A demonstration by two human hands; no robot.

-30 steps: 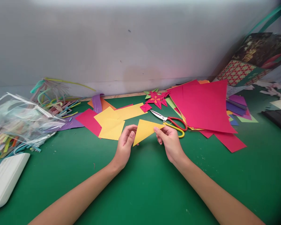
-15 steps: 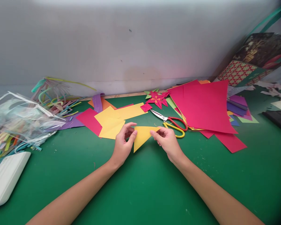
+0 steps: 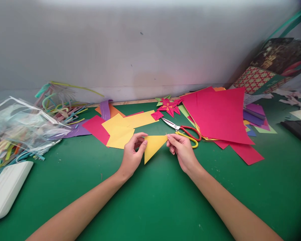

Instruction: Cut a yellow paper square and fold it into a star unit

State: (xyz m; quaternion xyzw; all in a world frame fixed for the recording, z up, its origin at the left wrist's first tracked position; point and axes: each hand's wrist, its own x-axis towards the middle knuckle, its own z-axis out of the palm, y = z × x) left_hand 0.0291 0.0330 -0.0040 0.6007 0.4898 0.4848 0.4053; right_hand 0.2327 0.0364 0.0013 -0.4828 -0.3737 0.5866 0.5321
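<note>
A yellow paper triangle (image 3: 153,146) is held up between my two hands, one corner pointing down. My left hand (image 3: 133,152) pinches its left edge near the top corner. At the right corner, the thumb and fingers of my right hand (image 3: 181,149) close on the tip. Just beyond my right hand lie scissors (image 3: 175,126) with one red and one yellow handle loop, blades pointing left. A small folded red paper square (image 3: 157,115) touches yellow paper sheets (image 3: 120,131) behind my left hand. Farther back sits a red and green folded paper star (image 3: 168,106).
Large red sheets (image 3: 218,115) are stacked at the back right. To the left are a clear plastic bag (image 3: 27,117), many paper strips (image 3: 5,150) and a white box-like object (image 3: 10,190). A patterned bag (image 3: 263,78) leans near the wall (image 3: 102,43), and a dark flat object (image 3: 298,132) lies far right.
My right hand has slid outward along the yellow triangle to its right tip, uncovering more of that corner. My left hand keeps its pinch almost unmoved.
</note>
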